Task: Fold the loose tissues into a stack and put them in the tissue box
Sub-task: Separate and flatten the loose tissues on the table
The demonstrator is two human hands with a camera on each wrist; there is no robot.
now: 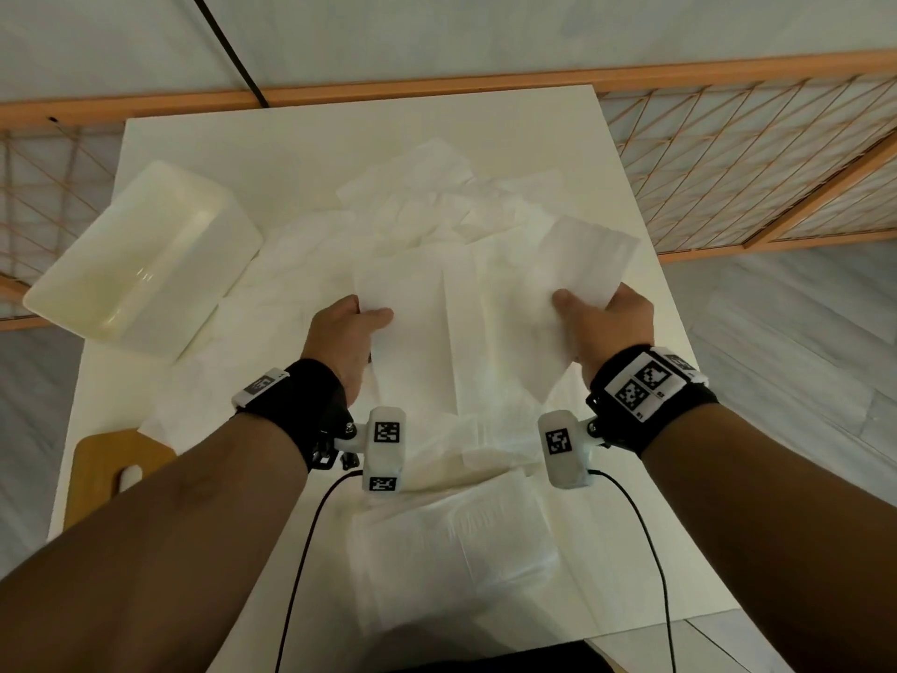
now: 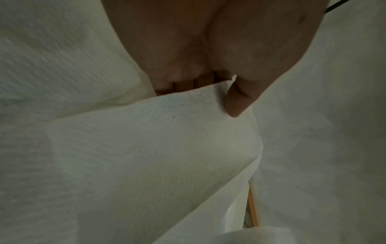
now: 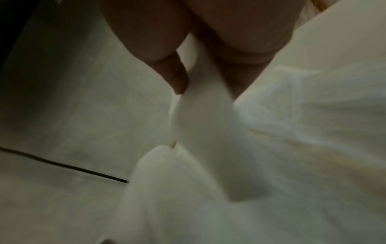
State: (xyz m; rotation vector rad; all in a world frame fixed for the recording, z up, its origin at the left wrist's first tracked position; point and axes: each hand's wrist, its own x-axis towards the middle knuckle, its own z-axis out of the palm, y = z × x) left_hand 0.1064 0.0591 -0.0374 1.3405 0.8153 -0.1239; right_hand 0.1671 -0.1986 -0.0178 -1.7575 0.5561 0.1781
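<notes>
A white tissue [image 1: 461, 323] hangs above the table, held by both hands. My left hand [image 1: 361, 315] pinches its left edge between thumb and fingers; the left wrist view shows the thumb [image 2: 236, 99] pressed on the sheet [image 2: 156, 148]. My right hand [image 1: 582, 308] pinches the right edge, which folds upward; the tissue [image 3: 198, 99] runs between thumb and fingers there. Several loose tissues [image 1: 437, 206] lie spread behind. A folded stack [image 1: 456, 541] rests near the front edge. The white tissue box [image 1: 141, 255] sits open at the left.
A wooden lid with a slot [image 1: 111, 468] lies at the table's front left corner. The white table [image 1: 291, 148] is bounded behind by a wooden lattice frame [image 1: 728, 153]. Black cables [image 1: 301, 565] trail from both wrist cameras over the front edge.
</notes>
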